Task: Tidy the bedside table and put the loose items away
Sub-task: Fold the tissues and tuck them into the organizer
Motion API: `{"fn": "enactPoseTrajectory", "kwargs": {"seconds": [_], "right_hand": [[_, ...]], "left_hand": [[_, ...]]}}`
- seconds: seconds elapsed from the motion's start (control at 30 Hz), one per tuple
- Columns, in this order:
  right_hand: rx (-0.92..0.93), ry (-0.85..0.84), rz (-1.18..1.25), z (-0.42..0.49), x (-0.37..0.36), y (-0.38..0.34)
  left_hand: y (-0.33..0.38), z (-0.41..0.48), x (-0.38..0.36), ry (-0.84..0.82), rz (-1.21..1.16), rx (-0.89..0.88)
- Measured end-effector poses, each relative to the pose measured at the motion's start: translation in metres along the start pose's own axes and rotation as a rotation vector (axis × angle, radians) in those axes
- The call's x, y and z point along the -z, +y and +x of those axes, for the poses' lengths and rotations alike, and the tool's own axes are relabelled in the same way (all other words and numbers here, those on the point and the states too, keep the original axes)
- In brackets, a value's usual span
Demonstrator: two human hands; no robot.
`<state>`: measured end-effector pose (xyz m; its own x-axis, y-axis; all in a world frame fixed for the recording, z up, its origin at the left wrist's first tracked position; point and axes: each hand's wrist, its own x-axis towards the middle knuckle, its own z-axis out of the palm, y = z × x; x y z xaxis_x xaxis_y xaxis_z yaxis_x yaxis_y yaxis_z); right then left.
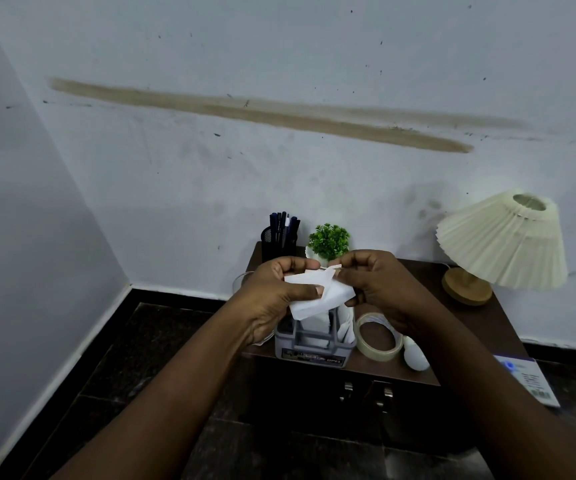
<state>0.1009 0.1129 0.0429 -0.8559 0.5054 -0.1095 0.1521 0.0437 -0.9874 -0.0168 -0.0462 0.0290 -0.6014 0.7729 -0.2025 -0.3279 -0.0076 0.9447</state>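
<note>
The left grip (272, 289) and right grip (376, 282) both pinch a folded white paper (317, 296), held crosswise between them; the grey organiser (314, 346) stands directly below, on the counter (484, 323).

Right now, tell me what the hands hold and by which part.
Both hold one white sheet: the left hand grips its left side, the right hand pinches its upper right edge.
</note>
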Motion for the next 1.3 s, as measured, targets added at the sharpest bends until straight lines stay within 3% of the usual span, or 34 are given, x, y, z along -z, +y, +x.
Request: {"fn": "enactPoseTrajectory", "kwargs": {"seconds": [0.3,0.43,0.6,0.8,0.97,1.13,1.3], "right_hand": [[0.01,0.024,0.032,-0.0019,0.0037,-0.006],[-0.024,-0.055,0.044,-0.0035,0.0001,-0.0078],[0.063,-0.003,-0.039,-0.0016,-0.001,-0.0019],[0.066,0.081,0.056,0.0015,0.0037,-0.0028],[0.052,0.094,0.04,0.0033,0.003,-0.001],[-0.012,-0.029,0.079,0.001,0.0062,-0.002],[0.034,0.046,0.046,0.0035,0.0068,0.0001]], "left_hand": [[0.0023,0.0008,0.0027,0.063,-0.009,-0.009],[0.0007,0.0014,0.0015,0.079,0.061,-0.03],[0.0025,0.0015,-0.0019,0.093,-0.008,-0.027],[0.0034,0.0038,0.0013,0.219,0.024,-0.052],[0.0031,0.0019,-0.0004,0.204,0.039,-0.08],[0.0057,0.0022,-0.0012,0.212,0.005,-0.073],[0.0069,-0.0002,-0.0029,0.185,-0.019,-0.037]]}}
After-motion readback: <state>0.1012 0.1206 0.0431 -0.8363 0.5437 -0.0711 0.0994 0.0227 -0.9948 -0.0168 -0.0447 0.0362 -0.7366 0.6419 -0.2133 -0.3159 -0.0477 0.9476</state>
